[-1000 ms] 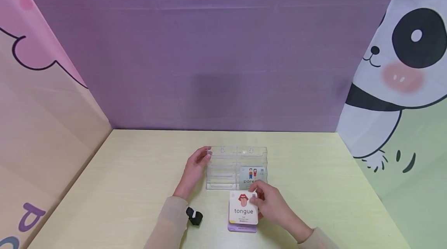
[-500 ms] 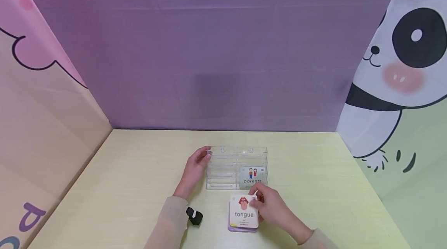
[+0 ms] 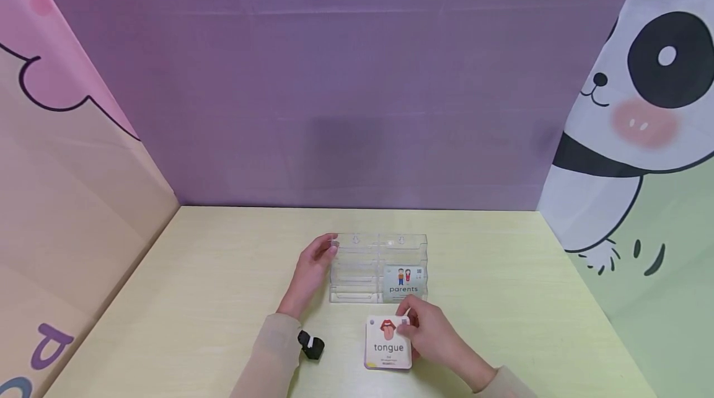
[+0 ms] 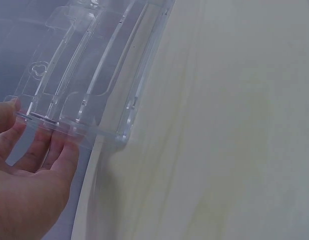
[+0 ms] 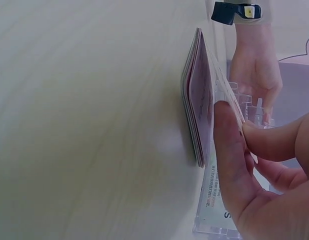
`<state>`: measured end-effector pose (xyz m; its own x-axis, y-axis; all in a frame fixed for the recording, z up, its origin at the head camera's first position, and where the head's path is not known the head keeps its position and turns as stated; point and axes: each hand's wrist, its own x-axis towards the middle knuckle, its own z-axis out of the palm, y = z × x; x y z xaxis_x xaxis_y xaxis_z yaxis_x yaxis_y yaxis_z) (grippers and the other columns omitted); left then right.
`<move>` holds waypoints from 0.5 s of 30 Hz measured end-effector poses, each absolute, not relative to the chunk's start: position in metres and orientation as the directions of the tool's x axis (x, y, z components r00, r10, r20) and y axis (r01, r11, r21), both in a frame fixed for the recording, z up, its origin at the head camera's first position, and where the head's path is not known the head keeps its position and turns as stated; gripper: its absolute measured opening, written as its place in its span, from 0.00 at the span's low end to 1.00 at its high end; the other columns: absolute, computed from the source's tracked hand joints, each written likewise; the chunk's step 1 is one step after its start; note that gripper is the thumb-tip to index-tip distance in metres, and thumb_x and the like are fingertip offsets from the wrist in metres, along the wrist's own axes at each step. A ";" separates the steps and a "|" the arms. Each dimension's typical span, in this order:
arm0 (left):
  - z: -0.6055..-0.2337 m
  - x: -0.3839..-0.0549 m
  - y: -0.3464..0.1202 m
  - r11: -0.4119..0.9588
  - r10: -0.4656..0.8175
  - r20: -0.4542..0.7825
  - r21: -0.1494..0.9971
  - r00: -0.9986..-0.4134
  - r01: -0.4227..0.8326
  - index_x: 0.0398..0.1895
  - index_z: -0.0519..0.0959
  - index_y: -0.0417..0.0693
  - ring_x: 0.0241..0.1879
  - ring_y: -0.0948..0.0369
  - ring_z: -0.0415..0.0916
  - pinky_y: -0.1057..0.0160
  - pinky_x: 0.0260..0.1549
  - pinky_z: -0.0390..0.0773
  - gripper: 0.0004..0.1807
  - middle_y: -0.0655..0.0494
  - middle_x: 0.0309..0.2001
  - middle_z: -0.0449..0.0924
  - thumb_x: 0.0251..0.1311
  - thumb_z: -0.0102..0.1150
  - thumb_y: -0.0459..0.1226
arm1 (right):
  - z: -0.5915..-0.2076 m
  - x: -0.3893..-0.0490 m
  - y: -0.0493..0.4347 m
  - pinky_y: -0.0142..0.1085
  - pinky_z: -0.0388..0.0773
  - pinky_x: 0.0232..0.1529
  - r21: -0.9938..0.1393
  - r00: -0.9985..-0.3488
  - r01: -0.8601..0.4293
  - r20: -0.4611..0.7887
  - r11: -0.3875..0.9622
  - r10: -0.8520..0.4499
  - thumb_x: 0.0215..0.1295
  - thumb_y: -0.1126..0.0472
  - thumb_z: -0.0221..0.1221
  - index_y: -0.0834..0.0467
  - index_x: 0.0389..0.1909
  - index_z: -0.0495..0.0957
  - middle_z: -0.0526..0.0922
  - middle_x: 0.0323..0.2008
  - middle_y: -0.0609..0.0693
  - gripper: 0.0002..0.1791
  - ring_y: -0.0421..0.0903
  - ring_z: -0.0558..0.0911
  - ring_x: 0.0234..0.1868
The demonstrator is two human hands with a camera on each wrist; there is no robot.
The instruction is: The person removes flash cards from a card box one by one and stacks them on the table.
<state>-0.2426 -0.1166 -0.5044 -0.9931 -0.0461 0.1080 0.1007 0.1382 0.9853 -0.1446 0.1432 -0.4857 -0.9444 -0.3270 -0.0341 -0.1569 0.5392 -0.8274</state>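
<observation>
A clear plastic card rack (image 3: 355, 280) with stepped compartments stands on the table. My left hand (image 3: 311, 268) grips its left edge, thumb on one side and fingers on the other in the left wrist view (image 4: 34, 185). A "parents" flashcard (image 3: 403, 280) sits in the rack's lower right compartment. My right hand (image 3: 432, 328) pinches a white "tongue" flashcard (image 3: 388, 354) between thumb and fingers, in front of the rack. In the right wrist view this card tilts over a stack of flashcards (image 5: 194, 100), apart from it along one side. From the head view the stack is almost hidden beneath.
A small black device (image 3: 312, 347) with a white band shows beside the left sleeve (image 3: 273, 348). The pale wooden table (image 3: 502, 274) is bounded by a purple back wall (image 3: 357, 106) and printed side panels, one with a panda (image 3: 619, 137).
My right hand has drawn the "tongue" flashcard toward me, so it now covers nearly all of the purple-edged stack. The "parents" flashcard shows more fully. My left hand and the rack stay put.
</observation>
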 end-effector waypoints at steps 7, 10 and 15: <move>-0.503 -0.242 -0.117 0.135 -0.048 0.113 0.985 -0.992 0.106 0.67 0.75 0.44 0.60 0.50 0.73 0.49 0.64 0.68 0.20 0.44 0.58 0.79 0.74 0.55 0.35 | -0.488 -0.146 0.139 0.33 0.72 0.19 -0.754 -0.950 -0.184 -0.029 0.630 -0.312 0.62 0.71 0.65 0.58 0.38 0.74 0.70 0.23 0.48 0.10 0.44 0.71 0.23; -0.503 -0.242 -0.117 0.136 -0.049 0.109 0.985 -0.993 0.101 0.67 0.75 0.45 0.60 0.49 0.72 0.49 0.65 0.68 0.20 0.44 0.58 0.78 0.74 0.55 0.35 | -0.488 -0.146 0.138 0.33 0.71 0.19 -0.727 -0.950 -0.203 -0.017 0.656 -0.312 0.61 0.71 0.65 0.58 0.37 0.74 0.70 0.23 0.48 0.10 0.43 0.71 0.22; -0.503 -0.242 -0.117 0.124 -0.046 0.101 0.988 -0.994 0.094 0.67 0.75 0.46 0.60 0.50 0.72 0.50 0.65 0.68 0.20 0.45 0.58 0.78 0.74 0.55 0.35 | -0.486 -0.146 0.135 0.34 0.70 0.22 -0.675 -0.952 -0.215 -0.015 0.705 -0.305 0.59 0.69 0.66 0.59 0.37 0.75 0.70 0.25 0.47 0.09 0.43 0.70 0.25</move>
